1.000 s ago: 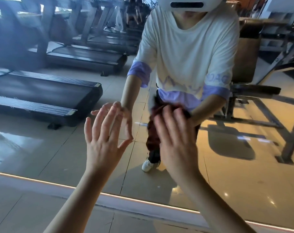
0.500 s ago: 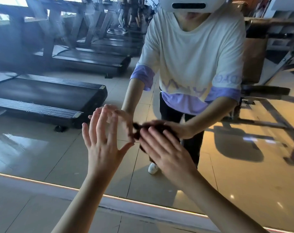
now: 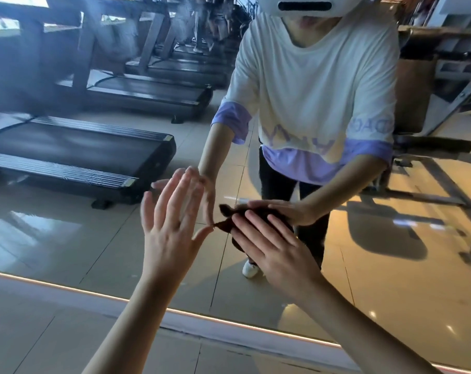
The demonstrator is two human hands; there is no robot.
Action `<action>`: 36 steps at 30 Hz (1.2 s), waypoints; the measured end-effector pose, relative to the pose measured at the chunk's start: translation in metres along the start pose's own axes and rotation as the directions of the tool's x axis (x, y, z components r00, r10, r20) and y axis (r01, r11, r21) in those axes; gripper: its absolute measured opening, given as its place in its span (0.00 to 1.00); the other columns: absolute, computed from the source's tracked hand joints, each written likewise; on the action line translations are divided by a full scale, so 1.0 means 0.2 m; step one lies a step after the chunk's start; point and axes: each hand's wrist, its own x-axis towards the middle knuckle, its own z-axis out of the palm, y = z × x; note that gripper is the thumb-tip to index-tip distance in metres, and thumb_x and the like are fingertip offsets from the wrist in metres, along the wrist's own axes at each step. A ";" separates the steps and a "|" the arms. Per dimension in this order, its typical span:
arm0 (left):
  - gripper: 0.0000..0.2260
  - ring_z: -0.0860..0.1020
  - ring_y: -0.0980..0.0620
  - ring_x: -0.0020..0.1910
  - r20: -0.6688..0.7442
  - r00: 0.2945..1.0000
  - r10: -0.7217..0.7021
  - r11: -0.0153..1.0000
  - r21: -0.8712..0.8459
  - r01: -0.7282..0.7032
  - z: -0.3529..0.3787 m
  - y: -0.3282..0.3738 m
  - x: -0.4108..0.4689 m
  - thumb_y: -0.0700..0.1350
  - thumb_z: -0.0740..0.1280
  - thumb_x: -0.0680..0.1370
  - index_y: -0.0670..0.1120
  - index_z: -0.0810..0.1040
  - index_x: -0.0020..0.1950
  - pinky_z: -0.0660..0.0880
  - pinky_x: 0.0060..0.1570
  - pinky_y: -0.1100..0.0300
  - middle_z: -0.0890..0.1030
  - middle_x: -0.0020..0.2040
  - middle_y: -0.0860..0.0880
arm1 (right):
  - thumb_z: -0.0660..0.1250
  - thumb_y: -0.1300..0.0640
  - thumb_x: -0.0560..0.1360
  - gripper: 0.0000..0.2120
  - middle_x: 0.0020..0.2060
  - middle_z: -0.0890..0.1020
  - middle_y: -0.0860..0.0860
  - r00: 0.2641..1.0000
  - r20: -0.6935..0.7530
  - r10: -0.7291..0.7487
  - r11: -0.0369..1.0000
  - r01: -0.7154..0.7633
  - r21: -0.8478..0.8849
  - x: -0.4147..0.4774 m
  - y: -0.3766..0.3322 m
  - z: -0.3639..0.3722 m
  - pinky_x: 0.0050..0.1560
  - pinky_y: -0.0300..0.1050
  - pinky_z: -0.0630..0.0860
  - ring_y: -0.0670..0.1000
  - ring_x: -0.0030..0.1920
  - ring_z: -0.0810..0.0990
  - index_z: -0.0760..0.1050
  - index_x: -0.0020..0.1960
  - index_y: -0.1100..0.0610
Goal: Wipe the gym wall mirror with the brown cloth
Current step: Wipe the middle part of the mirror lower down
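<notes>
hands at the gym wall mirror, head view. right hand lies flat, fingers straight and slightly spread, pressing the brown cloth against the glass; no finger curls round it. the cloth sits bunched under those fingers, low on the mirror, with a dark corner sticking out to the left of the fingertips. left hand is just beside it, palm toward the glass, fingers straight and close together, thumb spread with its tip near the cloth's corner; the fingertips meet their reflection. reflected in the mirror: the person's white shirt and treadmills. a lit strip runs along the mirror's lower edge.
</notes>
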 end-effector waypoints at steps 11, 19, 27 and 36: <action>0.36 0.61 0.36 0.74 -0.007 0.997 -0.074 0.996 -0.052 0.073 0.01 -0.12 -0.02 0.57 0.73 0.72 0.43 0.64 0.74 0.66 0.67 0.32 0.61 0.74 0.38 | 0.47 0.59 0.84 0.21 0.77 0.63 0.53 0.965 -0.117 0.234 0.970 -0.223 0.101 0.20 -0.09 -0.02 0.75 0.54 0.54 0.56 0.76 0.59 0.65 0.75 0.56; 0.37 0.61 0.37 0.74 -0.005 0.997 -0.074 0.996 -0.048 0.073 0.02 -0.12 -0.04 0.57 0.72 0.72 0.43 0.63 0.74 0.63 0.69 0.34 0.62 0.73 0.39 | 0.57 0.60 0.81 0.22 0.76 0.64 0.53 0.927 -0.190 0.323 0.940 -0.290 0.182 0.26 0.07 -0.15 0.77 0.53 0.51 0.57 0.76 0.60 0.64 0.75 0.58; 0.34 0.61 0.37 0.75 0.001 0.999 -0.053 0.998 -0.018 0.054 0.03 -0.15 -0.05 0.60 0.66 0.76 0.43 0.63 0.76 0.62 0.72 0.38 0.62 0.75 0.39 | 0.48 0.60 0.85 0.21 0.75 0.67 0.51 0.995 -0.011 -0.096 0.995 0.095 -0.009 0.12 -0.08 0.09 0.79 0.52 0.47 0.53 0.75 0.62 0.71 0.73 0.54; 0.38 0.61 0.38 0.75 0.028 0.999 -0.042 0.999 0.015 0.042 0.02 -0.16 -0.05 0.58 0.72 0.72 0.43 0.62 0.75 0.66 0.69 0.35 0.61 0.75 0.39 | 0.64 0.61 0.76 0.25 0.73 0.68 0.56 0.854 -0.292 0.430 0.892 -0.352 0.283 0.31 0.07 -0.11 0.78 0.53 0.49 0.58 0.74 0.62 0.67 0.72 0.59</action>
